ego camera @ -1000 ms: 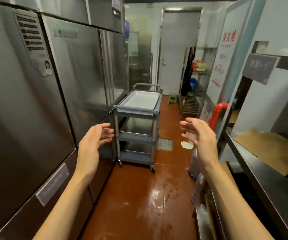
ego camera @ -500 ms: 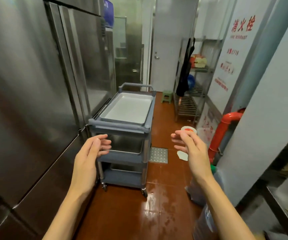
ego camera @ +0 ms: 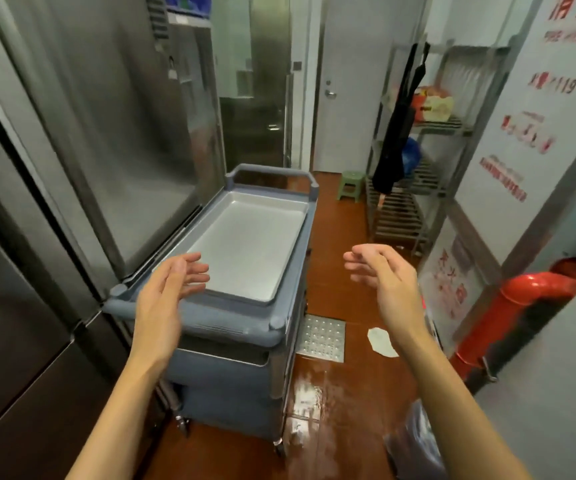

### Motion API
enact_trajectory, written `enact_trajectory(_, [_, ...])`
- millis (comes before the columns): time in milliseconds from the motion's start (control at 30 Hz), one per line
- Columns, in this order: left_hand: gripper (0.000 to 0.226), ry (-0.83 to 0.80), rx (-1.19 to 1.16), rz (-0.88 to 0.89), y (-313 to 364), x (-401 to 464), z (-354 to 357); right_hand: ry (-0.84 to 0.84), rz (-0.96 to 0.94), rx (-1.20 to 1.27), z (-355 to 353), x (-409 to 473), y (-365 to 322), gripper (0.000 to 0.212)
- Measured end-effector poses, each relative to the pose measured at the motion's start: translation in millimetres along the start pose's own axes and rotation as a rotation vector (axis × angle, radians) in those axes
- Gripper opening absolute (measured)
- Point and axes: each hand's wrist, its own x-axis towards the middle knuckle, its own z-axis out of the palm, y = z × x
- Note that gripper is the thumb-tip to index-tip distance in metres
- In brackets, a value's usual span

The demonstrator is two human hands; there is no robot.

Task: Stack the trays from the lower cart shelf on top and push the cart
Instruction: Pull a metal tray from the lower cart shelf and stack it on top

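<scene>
Two bare forearms reach forward over a glossy red-brown floor (ego camera: 342, 403), and both hands are raised with palms turned toward each other, holding nothing. The left hand (ego camera: 165, 299) hangs over the near left corner of a grey cart (ego camera: 231, 327), its fingers (ego camera: 193, 271) spread loose and released, apparently just above the cart's near rim rather than gripping it; whether the palm brushes the rim I cannot tell. The right hand (ego camera: 387, 282) floats off the cart's right side, over the floor, its fingers (ego camera: 359, 265) likewise slack and parted. On the cart's top shelf lies a shallow metal tray (ego camera: 245, 244), flat and filling most of the shelf. Under the top shelf a lower shelf shows only as a dark slot with a pale metal edge (ego camera: 224, 355); what lies in it is too hidden to tell. Left of the cart, close against it, stand tall steel refrigerator doors (ego camera: 106, 150). Right of the cart, a perforated drain cover (ego camera: 321, 337) is set in the floor, with a pale scrap (ego camera: 382, 342) beside it, and farther right a red pipe (ego camera: 518, 303) bends down the wall. Beyond the cart stand a small green stool (ego camera: 349, 185), a wire rack (ego camera: 414, 188) with dark cloth hanging from it, and a closed white door (ego camera: 349, 81).
</scene>
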Motion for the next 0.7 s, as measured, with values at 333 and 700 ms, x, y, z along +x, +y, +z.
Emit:
enact_trajectory(333, [0.037,0.233,0.087,-0.040,-84,155,65,-0.201,0.002,0.016,36,235,75,0.023])
enact_trajectory(700, [0.033,0.379,0.135,-0.107,-189,300,148,-0.367,0.091,0.014,80,439,165,0.022])
